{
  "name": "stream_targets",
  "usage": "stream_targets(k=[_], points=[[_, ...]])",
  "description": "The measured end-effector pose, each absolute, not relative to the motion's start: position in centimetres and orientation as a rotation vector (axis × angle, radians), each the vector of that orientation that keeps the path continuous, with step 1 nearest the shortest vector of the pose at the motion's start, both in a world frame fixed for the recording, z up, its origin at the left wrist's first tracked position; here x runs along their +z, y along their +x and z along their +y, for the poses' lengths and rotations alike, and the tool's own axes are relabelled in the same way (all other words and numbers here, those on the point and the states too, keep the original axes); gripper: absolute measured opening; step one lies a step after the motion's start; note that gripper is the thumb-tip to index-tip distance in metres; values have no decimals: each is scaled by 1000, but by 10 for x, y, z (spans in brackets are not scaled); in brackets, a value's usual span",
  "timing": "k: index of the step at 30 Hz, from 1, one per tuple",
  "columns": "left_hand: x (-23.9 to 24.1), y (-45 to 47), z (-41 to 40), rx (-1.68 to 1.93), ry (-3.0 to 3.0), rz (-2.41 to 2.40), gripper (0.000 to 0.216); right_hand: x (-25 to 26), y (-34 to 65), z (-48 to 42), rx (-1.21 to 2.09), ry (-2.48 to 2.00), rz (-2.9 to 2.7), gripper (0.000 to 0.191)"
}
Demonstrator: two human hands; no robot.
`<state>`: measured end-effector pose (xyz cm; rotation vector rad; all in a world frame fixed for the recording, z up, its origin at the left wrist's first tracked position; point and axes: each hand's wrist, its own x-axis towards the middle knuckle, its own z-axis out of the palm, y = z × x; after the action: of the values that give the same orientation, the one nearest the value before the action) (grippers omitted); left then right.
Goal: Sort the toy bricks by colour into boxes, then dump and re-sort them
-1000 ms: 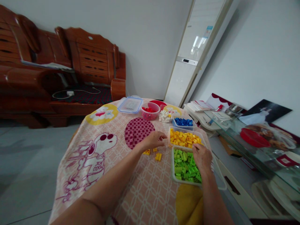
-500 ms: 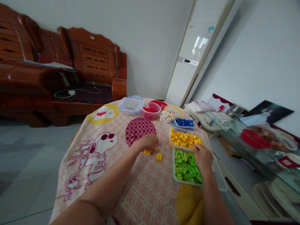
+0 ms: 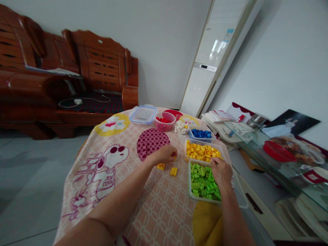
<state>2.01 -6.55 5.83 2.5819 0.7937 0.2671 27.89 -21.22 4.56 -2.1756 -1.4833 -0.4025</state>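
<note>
My left hand (image 3: 166, 154) is closed over the tablecloth, with a bit of a yellow toy brick (image 3: 175, 158) showing at its fingertips. Just below it on the cloth lie a yellow brick (image 3: 161, 166) and a second yellow piece (image 3: 173, 171). My right hand (image 3: 221, 172) hovers where two boxes meet, its fingers pinched together; anything between them is too small to make out. One box holds yellow bricks (image 3: 201, 151), the nearer one green bricks (image 3: 203, 181).
Beyond the yellow box stand a box of blue bricks (image 3: 201, 133), a pile of white bricks (image 3: 180, 127) and a round tub of red bricks (image 3: 164, 120). A clear lid (image 3: 143, 114) lies at the far edge. A glass shelf (image 3: 258, 150) runs along the right.
My left hand has shifted slightly to the right, with the yellow brick at its fingertips. My right hand stays where it was.
</note>
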Motion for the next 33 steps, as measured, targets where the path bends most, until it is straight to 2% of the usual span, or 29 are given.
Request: stream_targets(k=[12,17,24,33], points=[[47,53,-76,773,1937,655,31,45,280,-212,-407,-2193,-1485,27],[33,74,-84,843,1730,582,31,46,279,-213,-422,-2186,-1495,26],[35,82,-97,855,1684,384,47,46,278,-212,-417,-2187,-1474,26],[74,44,-91,513,2267,560,17,46,278,-211,-398,-2192,-1473,24]])
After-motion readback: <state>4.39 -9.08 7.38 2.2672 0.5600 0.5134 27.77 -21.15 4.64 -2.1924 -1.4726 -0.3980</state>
